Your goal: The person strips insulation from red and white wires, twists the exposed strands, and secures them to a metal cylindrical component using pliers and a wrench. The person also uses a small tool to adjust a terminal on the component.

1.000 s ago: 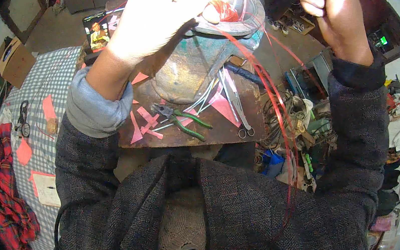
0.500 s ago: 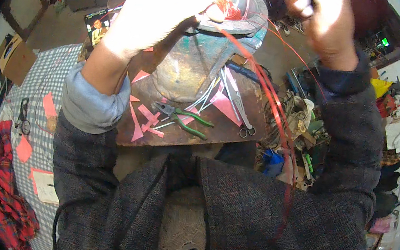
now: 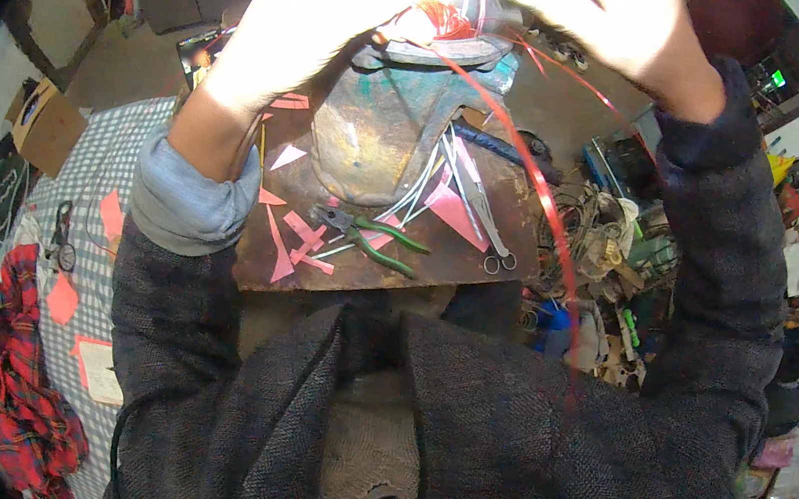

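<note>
A worn grey-teal metal housing [image 3: 365, 129], like a motor casing, stands on a brown board, its open end facing up. Inside its rim lies a coil of red wire [image 3: 445, 21] beside white sleeves. My left hand [image 3: 328, 23], overexposed, is closed at the rim with its thumb on the red coil; its other fingers are partly hidden. My right hand [image 3: 626, 27] is at the opening's right side, fingers bent by the white sleeves; glare hides what they pinch. A loose bundle of red wire [image 3: 540, 182] trails from the rim down to the right.
On the board [image 3: 457, 269] lie green-handled pliers [image 3: 371, 238], scissors [image 3: 495, 232], white sleeves and pink paper pieces [image 3: 455, 213]. Left is a checked cloth [image 3: 102, 286] with a red plaid garment [image 3: 15, 371] and a cardboard box [image 3: 47, 127]. Cluttered tools and cables [image 3: 603, 236] fill the right.
My right hand has come from the upper right leftward to the housing's opening. The trailing red wires have shifted with it. My left hand stays at the rim.
</note>
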Tool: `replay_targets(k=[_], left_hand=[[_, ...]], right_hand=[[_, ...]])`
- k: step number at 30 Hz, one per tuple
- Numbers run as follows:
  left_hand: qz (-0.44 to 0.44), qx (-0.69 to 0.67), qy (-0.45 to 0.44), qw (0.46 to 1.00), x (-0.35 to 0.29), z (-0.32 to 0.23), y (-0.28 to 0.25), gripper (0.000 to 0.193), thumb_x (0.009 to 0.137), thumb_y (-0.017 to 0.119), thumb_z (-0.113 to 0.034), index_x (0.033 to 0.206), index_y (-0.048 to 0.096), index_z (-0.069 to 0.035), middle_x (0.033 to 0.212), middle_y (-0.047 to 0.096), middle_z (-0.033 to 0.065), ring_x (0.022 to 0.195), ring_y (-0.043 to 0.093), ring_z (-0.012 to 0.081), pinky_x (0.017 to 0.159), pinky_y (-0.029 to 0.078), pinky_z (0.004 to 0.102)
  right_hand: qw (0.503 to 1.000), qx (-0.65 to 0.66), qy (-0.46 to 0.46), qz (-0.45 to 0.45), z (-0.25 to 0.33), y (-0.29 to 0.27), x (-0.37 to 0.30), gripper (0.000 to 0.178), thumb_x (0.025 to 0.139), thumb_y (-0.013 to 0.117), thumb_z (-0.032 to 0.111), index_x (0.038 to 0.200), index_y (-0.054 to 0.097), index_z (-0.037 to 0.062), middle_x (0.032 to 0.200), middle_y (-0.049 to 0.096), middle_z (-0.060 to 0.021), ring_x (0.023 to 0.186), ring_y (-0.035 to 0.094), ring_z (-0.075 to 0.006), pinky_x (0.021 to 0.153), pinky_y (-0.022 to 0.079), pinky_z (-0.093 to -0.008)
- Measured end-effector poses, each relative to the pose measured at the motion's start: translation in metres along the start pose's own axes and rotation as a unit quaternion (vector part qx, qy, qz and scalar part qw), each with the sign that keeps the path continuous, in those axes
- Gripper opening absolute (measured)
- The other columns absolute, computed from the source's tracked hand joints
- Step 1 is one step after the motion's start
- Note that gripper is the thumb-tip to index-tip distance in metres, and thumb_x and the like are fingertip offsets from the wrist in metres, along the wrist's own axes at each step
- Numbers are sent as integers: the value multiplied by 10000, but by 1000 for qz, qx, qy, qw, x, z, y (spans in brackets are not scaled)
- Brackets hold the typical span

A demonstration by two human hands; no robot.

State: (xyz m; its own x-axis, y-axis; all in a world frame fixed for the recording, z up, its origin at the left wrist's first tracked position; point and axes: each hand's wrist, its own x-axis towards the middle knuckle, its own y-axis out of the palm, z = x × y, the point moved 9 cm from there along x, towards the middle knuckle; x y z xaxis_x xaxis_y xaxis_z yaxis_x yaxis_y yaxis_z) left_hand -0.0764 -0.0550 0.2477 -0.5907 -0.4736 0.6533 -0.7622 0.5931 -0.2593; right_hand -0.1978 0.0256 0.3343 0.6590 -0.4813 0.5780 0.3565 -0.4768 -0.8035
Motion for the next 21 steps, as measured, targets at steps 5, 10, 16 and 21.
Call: replay_targets(k=[5,10,16,21], left_hand=[[-10,86,26,996,-2,-4,-3,331,1004,663,-132,1292,667,31,1138,734,126,1025,683,172,918,540,324],[-44,79,-53,995,-4,34,-26,242,1007,626,-156,1154,637,36,863,649,68,746,605,117,739,515,276],[-140,-94,-67,983,11,35,-77,182,1023,609,-142,1126,634,6,947,719,130,872,740,225,752,618,324],[-215,20,-132,967,10,29,-129,194,1031,592,-130,1159,605,15,825,690,115,817,752,275,662,628,327]], right_hand=[[994,-19,-108,14,10,29,7,204,911,702,260,874,708,59,762,634,-89,707,649,-281,655,544,-380],[984,-124,-124,-41,8,-8,-39,63,871,719,80,859,680,31,761,648,-109,662,646,-252,612,531,-343],[948,-26,291,-122,-36,-40,-195,220,1017,552,124,1153,693,24,1078,707,-72,928,666,-209,825,507,-311],[790,107,583,-154,-23,45,-349,243,1053,516,143,1191,677,22,895,610,-14,737,532,-97,679,431,-258]])
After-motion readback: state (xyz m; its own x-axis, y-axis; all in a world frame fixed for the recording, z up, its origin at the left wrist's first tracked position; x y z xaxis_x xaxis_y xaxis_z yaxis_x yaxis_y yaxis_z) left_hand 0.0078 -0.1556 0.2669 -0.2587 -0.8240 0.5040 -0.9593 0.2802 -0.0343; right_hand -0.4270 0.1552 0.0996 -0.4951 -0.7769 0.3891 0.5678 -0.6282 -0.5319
